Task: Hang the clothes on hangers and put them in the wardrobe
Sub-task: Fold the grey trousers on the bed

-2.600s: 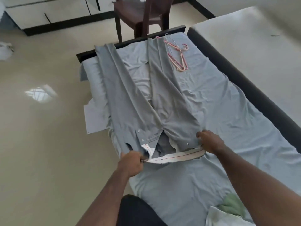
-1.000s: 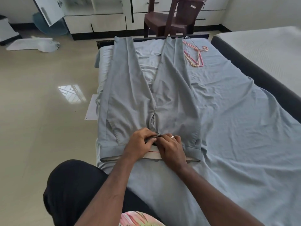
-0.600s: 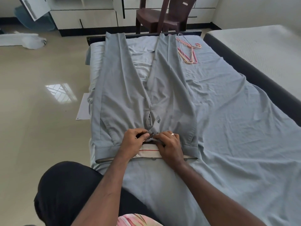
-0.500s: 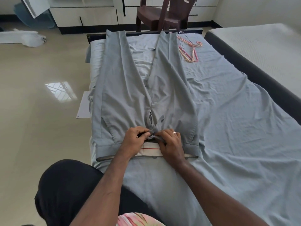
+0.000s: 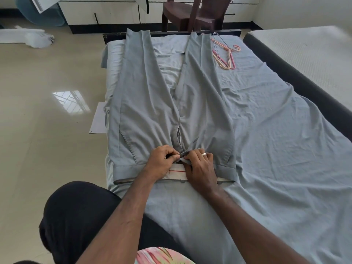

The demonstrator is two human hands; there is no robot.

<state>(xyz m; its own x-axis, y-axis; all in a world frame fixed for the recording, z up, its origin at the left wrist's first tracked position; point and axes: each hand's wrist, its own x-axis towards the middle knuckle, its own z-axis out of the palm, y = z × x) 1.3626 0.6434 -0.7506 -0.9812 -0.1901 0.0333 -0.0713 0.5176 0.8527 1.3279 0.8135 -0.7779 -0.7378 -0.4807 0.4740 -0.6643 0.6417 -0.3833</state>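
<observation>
Nearest me, my left hand [image 5: 162, 161] and right hand [image 5: 200, 166], a ring on one finger, both pinch the fly flap at the waistband of grey trousers [image 5: 152, 103], spread flat on the bed's blue sheet [image 5: 285, 149]. No readable writing. Farther off lie wire hangers [image 5: 225, 51], then a brown chair [image 5: 192, 12] before white cabinets [image 5: 106, 14].

One trousers [image 5: 152, 103], one hanger bundle [image 5: 225, 54], one chair [image 5: 192, 14], two hands [image 5: 181, 162].
</observation>
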